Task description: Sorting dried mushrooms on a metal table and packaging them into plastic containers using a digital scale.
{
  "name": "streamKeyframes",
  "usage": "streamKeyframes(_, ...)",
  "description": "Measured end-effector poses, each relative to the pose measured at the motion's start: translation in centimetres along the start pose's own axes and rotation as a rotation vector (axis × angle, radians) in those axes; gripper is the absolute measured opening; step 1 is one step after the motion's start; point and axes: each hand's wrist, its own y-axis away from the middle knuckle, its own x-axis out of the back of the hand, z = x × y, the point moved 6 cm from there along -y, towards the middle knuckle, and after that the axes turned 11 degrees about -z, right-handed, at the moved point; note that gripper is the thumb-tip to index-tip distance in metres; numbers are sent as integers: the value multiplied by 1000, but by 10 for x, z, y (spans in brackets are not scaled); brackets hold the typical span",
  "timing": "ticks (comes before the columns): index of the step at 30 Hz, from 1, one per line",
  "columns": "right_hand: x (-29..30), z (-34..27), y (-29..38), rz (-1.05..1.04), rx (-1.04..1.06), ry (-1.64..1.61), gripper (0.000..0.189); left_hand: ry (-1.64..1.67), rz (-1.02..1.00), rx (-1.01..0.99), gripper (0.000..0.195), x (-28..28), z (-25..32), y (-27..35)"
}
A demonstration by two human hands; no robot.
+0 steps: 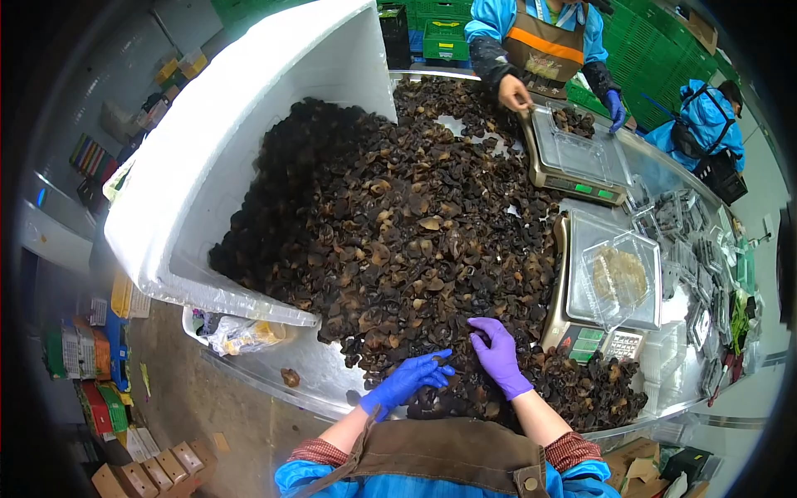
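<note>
A large heap of dark brown wood ear mushrooms (pixel 405 230) spills out of a white foam box (pixel 187 143) lying on its side on a metal table. My left hand (pixel 411 378), in a blue glove, is at the near edge of the heap; a small dark piece seems to lie at its fingers, but a grip is not clear. My right hand (pixel 498 356), in a purple glove, rests over the heap with thumb and fingers apart. To its right a digital scale (pixel 613 267) bears a clear plastic container (pixel 613 311), with something yellowish-brown showing under the plastic.
Across the table a co-worker (pixel 542 43) reaches to a second scale (pixel 579 146) with a clear container and mushrooms. Clear plastic containers (pixel 685 261) are piled at the right. A bag (pixel 246 335) lies beside the foam box. Another person (pixel 703 124) is farther back, near green crates (pixel 654 56).
</note>
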Motion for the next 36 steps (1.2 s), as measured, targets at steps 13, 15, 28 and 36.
streamKeyframes(13, -16, -49, 17, -232, 105, -174, 21, -613, 184, -144, 22, -31, 37, -1)
streamKeyframes(15, -17, -43, 19, -220, 71, -175, 18, -600, 176, -142, 22, -29, 35, -1)
streamKeyframes(28, -25, -42, 24, -126, 99, -130, 16, -769, 236, -163, 23, -32, 40, 1)
streamKeyframes(36, -23, -44, 22, -163, 38, -224, 13, -711, 269, -161, 21, -23, 27, -2)
